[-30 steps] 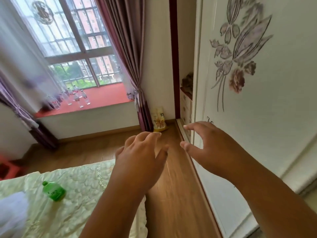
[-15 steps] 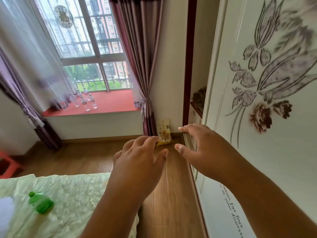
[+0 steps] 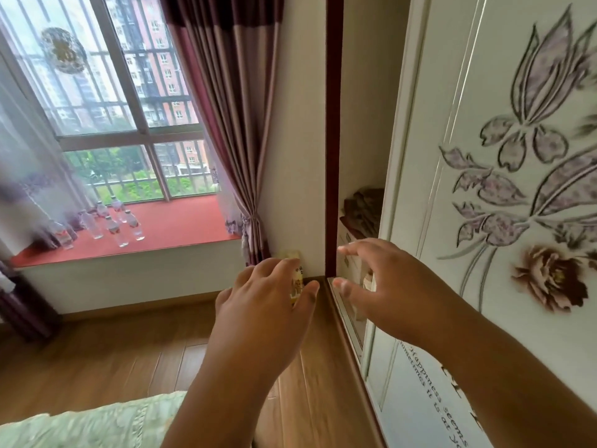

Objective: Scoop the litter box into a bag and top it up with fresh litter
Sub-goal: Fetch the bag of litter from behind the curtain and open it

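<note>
Bedroom corner beside wardrobe door (image 3: 484, 92): left hand (image 3: 265, 305) and right hand (image 3: 387, 286) empty, fingers loosely spread; yellow packet (image 3: 295, 279), possibly litter, on floor left of door; no litter box visible, scooping unstarted.

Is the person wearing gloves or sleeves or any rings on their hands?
No. The left hand and right hand are bare, with no gloves, rings or watch showing. Both forearms are bare too; no sleeve reaches into the picture. The fingernails look short and plain.
</note>
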